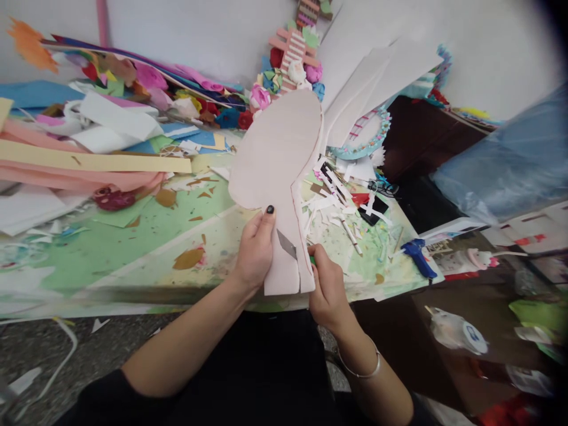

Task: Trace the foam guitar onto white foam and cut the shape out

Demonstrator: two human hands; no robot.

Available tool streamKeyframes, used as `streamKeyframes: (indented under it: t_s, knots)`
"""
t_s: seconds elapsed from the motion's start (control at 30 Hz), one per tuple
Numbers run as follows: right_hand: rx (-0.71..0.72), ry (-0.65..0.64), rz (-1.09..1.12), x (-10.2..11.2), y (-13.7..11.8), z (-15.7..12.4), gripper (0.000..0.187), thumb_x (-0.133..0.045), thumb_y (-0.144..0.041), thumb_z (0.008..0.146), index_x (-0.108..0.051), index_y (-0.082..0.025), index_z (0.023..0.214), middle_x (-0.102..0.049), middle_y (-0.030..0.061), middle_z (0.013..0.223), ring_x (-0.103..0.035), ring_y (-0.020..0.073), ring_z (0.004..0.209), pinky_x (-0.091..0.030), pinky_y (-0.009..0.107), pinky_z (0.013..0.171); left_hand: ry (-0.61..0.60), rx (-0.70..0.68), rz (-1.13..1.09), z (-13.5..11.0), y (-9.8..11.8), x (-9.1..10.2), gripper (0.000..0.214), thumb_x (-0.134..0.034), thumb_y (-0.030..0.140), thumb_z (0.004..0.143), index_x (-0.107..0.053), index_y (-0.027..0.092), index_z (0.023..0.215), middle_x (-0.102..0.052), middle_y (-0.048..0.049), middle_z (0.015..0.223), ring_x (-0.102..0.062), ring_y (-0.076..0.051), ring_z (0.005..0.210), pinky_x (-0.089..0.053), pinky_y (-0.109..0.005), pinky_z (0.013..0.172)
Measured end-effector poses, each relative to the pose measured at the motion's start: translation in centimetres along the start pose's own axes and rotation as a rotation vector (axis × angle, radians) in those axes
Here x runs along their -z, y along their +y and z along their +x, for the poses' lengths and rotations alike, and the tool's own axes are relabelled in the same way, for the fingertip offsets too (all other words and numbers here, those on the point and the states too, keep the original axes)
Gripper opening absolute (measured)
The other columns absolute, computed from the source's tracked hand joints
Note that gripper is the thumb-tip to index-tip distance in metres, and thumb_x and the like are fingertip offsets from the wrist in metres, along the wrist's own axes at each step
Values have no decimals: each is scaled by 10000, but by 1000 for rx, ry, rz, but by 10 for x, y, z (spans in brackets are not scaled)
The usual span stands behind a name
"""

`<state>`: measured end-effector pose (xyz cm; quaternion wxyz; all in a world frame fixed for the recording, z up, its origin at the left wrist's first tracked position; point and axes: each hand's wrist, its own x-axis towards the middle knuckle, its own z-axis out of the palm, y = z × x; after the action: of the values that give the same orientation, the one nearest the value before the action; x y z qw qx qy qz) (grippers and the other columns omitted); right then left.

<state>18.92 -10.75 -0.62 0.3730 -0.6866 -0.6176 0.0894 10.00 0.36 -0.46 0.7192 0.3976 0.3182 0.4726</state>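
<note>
A large pale foam board [279, 148], with a rounded top and a narrow lower stem, is held up over the table's front edge. My left hand [257, 245] grips the stem's left side, its thumb flat on the face and the fingers behind. In my right hand [328, 284] is a utility knife [287, 244], whose green handle is mostly covered by the fingers. The grey blade lies across the front of the stem. Below it a slit runs to the board's bottom edge, with a dark line along the right side.
Coloured paper and foam sheets [119, 124] are heaped at the left and back. White scraps and markers [352, 234] lie to the right, near a blue glue gun [419, 257]. Behind them lean large white sheets [377, 83]. Plastic-wrapped items [457, 331] sit at the lower right.
</note>
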Motion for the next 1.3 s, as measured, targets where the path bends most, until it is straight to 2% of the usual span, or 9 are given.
streamKeyframes:
  t_s: [0.17,0.3,0.4,0.53,0.83,1.03,1.17,1.3]
  knots:
    - [-6,-3,-4,0,7,-4,182,-307,-316,939,-434,-188,910,-474,6,718,-456,143,626,-337,295,593,-22,2,-14,2,4,2,348,-576,487,819,-647,153,885,-672,-45,806,-621,-170,776,-489,-256,651]
    - [-15,-13,-14,0,12,-6,178,-309,-310,935,-435,-188,904,-476,5,705,-455,143,614,-335,292,584,-49,-75,33,3,11,3,313,-543,461,853,-626,163,902,-664,-33,838,-599,-144,762,-465,-232,637]
    - [-3,-16,-3,-2,12,-6,178,-309,-312,931,-431,-188,895,-487,15,714,-465,150,623,-345,298,588,-99,-138,83,5,13,2,296,-517,453,872,-605,171,853,-630,-17,787,-551,-121,693,-436,-221,609]
    - [8,-9,-10,-3,8,-3,157,-314,-293,926,-429,-188,904,-493,18,716,-472,153,630,-351,299,590,-94,-190,137,6,10,1,316,-521,466,865,-531,177,739,-540,10,699,-458,-100,607,-376,-222,562]
    - [51,34,12,-2,-3,9,92,-333,-271,914,-355,-218,842,-434,-14,675,-391,127,568,-306,282,534,-111,-122,170,0,4,1,330,-508,479,872,-532,177,740,-484,19,656,-420,-94,594,-381,-214,559]
    - [66,31,11,-4,1,6,73,-337,-266,911,-377,-216,875,-441,-12,685,-395,128,575,-315,278,527,-103,-86,157,-6,6,2,291,-507,451,880,-583,183,793,-555,7,705,-486,-106,664,-418,-213,593]
    - [77,40,10,-4,5,5,89,-332,-269,920,-388,-212,881,-448,-11,689,-407,127,581,-325,278,534,-140,-26,116,-10,7,1,287,-511,461,877,-579,190,810,-576,8,720,-480,-99,646,-380,-203,521]
    - [88,73,9,-4,7,5,65,-339,-249,918,-392,-213,911,-444,-15,689,-409,127,585,-330,278,537,-143,-6,89,-13,8,-1,296,-521,462,873,-553,191,757,-497,22,641,-425,-85,580,-358,-206,498]
